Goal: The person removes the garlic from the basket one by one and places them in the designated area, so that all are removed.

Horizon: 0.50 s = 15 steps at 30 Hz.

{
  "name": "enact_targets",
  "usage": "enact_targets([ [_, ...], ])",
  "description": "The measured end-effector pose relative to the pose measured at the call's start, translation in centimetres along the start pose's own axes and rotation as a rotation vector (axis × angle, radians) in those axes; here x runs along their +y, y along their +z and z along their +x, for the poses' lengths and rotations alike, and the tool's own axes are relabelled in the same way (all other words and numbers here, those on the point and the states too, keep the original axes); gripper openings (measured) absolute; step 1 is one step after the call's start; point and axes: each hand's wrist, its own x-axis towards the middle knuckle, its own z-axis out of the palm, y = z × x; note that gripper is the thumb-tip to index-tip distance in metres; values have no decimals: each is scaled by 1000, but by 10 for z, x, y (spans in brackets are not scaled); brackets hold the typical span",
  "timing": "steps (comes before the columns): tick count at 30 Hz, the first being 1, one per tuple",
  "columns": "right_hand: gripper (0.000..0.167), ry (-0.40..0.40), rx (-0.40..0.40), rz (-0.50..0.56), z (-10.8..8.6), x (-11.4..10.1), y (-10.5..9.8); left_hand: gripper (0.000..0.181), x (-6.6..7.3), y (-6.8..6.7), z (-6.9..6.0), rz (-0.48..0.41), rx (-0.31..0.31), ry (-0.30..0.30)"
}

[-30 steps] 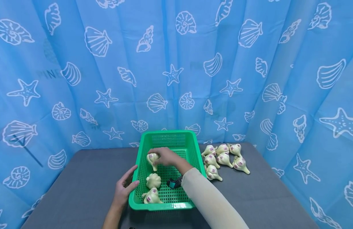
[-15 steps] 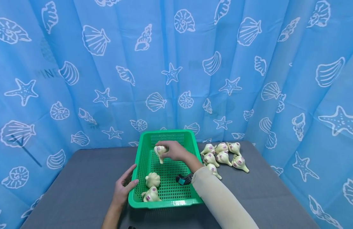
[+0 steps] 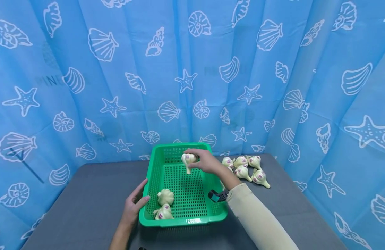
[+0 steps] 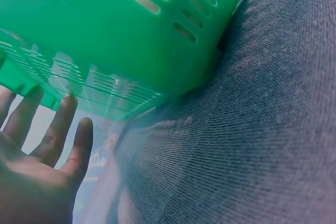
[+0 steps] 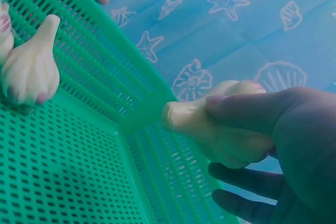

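In the head view my right hand holds a garlic bulb above the far part of a green plastic basket, stem pointing down. In the right wrist view, the thumb and fingers pinch that garlic bulb from its sides. My left hand rests against the basket's left rim. The left wrist view shows its fingers nearly straight and spread by the basket's outer wall. Two more garlic bulbs, one whitish and one with purple marks, lie in the basket's near left corner.
Several garlic bulbs lie grouped on the grey cloth-covered table, right of the basket; the right forearm partly hides them. A black strap sits at the right wrist. A blue shell-patterned curtain stands behind and at both sides.
My right hand has lifted and carried the garlic bulb from the basket's left side toward its far right. The left hand stays at the left rim.
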Motion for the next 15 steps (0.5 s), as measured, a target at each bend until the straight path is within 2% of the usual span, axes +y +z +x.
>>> enact_targets([
  [11,54,-5,86,56,-33,11,-16,56,0,0,0,23,-4,-29],
  [15,54,10,170,80,-45,22,-17,55,0,0,0,41,-7,-33],
])
